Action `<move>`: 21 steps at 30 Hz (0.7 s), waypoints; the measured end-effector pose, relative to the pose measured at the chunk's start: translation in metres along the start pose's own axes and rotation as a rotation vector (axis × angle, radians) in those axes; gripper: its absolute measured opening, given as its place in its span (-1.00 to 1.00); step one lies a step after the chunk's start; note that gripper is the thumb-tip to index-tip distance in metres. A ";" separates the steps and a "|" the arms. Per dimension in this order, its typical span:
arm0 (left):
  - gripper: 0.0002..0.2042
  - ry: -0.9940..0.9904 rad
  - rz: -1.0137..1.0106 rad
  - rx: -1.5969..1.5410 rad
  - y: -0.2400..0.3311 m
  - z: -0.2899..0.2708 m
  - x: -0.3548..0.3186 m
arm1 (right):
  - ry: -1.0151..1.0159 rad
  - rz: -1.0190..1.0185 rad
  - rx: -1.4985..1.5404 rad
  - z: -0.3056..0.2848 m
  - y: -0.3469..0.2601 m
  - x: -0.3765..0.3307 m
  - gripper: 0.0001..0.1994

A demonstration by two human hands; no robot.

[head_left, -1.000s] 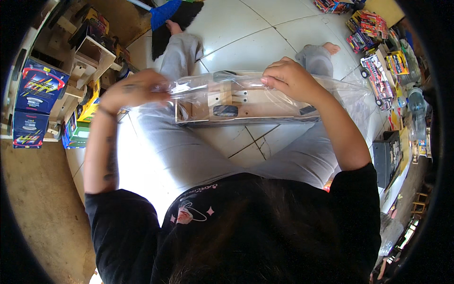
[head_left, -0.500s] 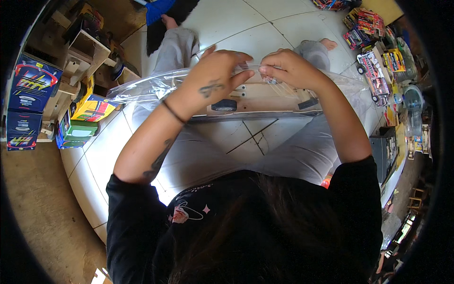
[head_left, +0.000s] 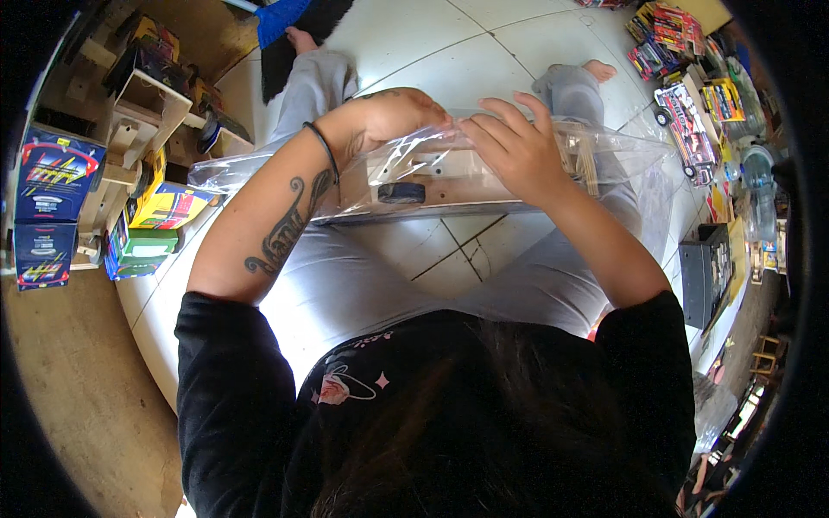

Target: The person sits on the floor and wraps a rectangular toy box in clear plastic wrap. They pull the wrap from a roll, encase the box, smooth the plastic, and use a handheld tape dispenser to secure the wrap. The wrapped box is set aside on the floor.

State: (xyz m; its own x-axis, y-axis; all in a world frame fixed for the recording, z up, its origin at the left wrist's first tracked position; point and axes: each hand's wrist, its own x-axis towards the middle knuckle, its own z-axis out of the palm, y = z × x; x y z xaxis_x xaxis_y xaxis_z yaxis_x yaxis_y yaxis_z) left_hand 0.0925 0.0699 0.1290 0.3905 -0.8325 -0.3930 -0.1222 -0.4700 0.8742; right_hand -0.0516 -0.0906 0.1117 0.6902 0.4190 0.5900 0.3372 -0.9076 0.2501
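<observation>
Clear plastic bag (head_left: 604, 151) already holds the wooden toy car (head_left: 449, 177). Your left hand (head_left: 389, 116) and right hand (head_left: 514, 151) pinch its open edge; sealing looks left.

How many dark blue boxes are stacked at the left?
2: the upper blue box sits on the lower blue box, both at the left edge; others may be hidden beyond the rim.

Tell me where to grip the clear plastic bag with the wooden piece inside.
Grip the clear plastic bag along its upper edge, from above, as the left hand and right hand do. It lies flat and wide across the lap, and the loose film there probably pinches easier than the stiff wooden piece inside.
</observation>
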 end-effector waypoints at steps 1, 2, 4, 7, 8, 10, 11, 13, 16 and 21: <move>-0.73 0.049 0.041 0.115 0.002 0.002 -0.004 | -0.037 0.002 0.074 0.003 0.004 0.000 -0.78; -0.71 0.115 0.087 0.241 0.004 0.006 -0.009 | -0.074 0.003 0.147 0.005 0.008 0.001 -0.80; -0.73 0.221 0.361 0.541 0.005 0.016 -0.023 | -0.137 0.049 0.336 0.007 0.019 0.004 -0.82; -0.79 0.394 0.552 0.914 0.004 0.031 -0.034 | -0.194 0.081 0.524 0.005 0.027 0.008 -0.85; -0.81 0.399 0.543 0.857 0.004 0.032 -0.035 | -0.210 0.082 0.573 0.005 0.028 0.008 -0.86; -0.85 0.382 0.561 0.728 0.001 0.033 -0.032 | -0.282 0.094 0.553 0.004 0.034 0.001 -0.85; -0.87 0.426 0.583 0.729 -0.001 0.032 -0.030 | -0.260 0.038 0.568 0.002 0.039 -0.007 -0.84; -0.91 0.425 0.606 0.678 -0.004 0.029 -0.028 | -0.428 0.121 0.437 -0.008 0.064 -0.033 -0.87; -0.92 0.415 0.633 0.607 -0.009 0.027 -0.026 | -0.433 0.169 0.289 -0.050 0.126 -0.096 -0.84; -0.90 0.408 0.612 0.540 -0.014 0.027 -0.023 | -0.627 0.595 -0.338 -0.154 0.204 -0.184 -0.80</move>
State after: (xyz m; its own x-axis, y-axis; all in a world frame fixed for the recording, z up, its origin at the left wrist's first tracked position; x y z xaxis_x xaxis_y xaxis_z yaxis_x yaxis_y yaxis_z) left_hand 0.0608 0.0881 0.1184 0.3969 -0.8615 0.3166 -0.7845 -0.1394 0.6042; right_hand -0.2082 -0.3573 0.1722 0.9430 -0.2700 0.1943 -0.3200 -0.8958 0.3085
